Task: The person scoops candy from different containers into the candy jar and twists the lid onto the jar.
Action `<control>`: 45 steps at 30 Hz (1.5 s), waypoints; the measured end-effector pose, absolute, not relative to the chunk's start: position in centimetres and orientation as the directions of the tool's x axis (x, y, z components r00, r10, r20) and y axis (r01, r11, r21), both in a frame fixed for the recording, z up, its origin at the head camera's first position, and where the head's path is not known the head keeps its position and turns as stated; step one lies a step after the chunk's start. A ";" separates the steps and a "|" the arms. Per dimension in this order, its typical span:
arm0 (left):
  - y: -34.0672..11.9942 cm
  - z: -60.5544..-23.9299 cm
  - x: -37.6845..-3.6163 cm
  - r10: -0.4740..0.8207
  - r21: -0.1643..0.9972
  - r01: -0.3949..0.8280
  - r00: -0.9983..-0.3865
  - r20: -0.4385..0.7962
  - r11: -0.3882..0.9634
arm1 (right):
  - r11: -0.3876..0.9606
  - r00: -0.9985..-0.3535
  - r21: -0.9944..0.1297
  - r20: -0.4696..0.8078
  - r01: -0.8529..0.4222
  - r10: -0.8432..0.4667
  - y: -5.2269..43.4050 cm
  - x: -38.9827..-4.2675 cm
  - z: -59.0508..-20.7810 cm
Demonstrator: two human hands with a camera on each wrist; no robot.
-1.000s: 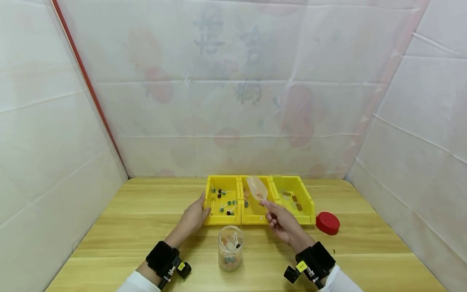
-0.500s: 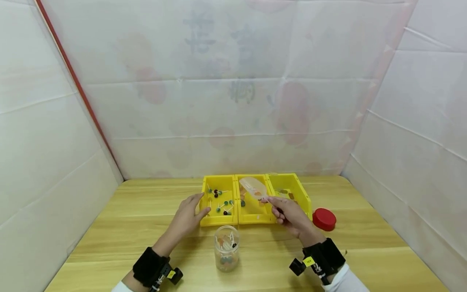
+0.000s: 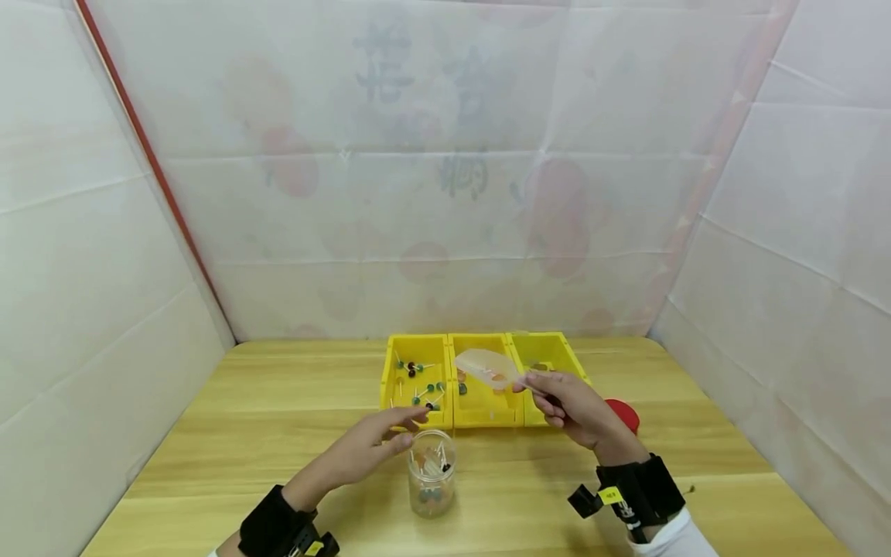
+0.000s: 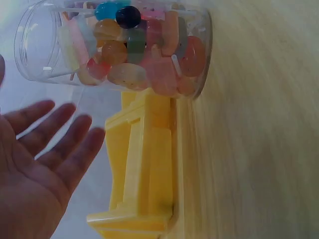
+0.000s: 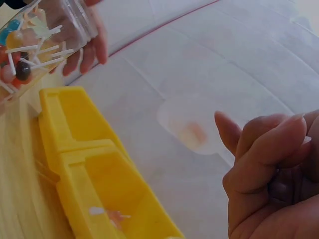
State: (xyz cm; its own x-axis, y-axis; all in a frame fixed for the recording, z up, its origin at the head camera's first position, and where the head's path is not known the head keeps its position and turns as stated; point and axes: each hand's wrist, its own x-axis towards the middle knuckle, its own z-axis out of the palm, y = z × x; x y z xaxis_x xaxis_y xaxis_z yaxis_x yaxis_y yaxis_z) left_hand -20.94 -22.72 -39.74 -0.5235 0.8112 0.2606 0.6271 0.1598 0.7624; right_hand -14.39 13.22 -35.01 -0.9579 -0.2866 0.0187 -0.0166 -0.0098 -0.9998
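My right hand [image 3: 578, 406] grips the handle of a translucent plastic scoop [image 3: 483, 365], held over the middle yellow bin [image 3: 480, 418]. A blurred orange-pink piece [image 5: 197, 133] lies in the scoop, as the right wrist view shows. A clear jar [image 3: 431, 499] stands lidless on the table in front of the bins. Small lollipops and coloured sweets [image 4: 134, 45] fill part of it. Beside the jar's rim hovers my left hand [image 3: 365, 449], fingers stretched out and thumb close to the rim, holding nothing.
The left bin [image 3: 384, 394] holds several lollipops; brownish flat pieces lie in the right bin [image 3: 571, 356]. Partly behind my right forearm is a red lid [image 3: 624, 415]. White sheeting [image 3: 445, 294] walls the wooden table [image 3: 278, 418] at back and sides.
My left hand has let go of the left bin and come nearer, to the jar. The right hand has shifted right and slightly nearer, swinging the scoop to point left.
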 end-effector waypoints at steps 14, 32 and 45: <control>-22.0 -40.6 -20.6 0.889 0.800 0.594 -0.407 0.208 0.085 | -0.103 -0.836 -0.987 0.160 -0.124 -0.525 13.6 -13.4 -33.6; -21.4 -40.3 -20.6 0.885 0.825 0.553 -0.436 0.165 0.119 | -0.065 -0.734 -0.995 0.097 -0.071 -0.672 12.8 -12.3 -32.5; -21.5 -40.3 -20.6 0.889 0.846 0.523 -0.431 0.152 0.108 | 0.069 -0.742 -0.981 0.090 -0.181 -0.665 12.4 -10.8 -30.6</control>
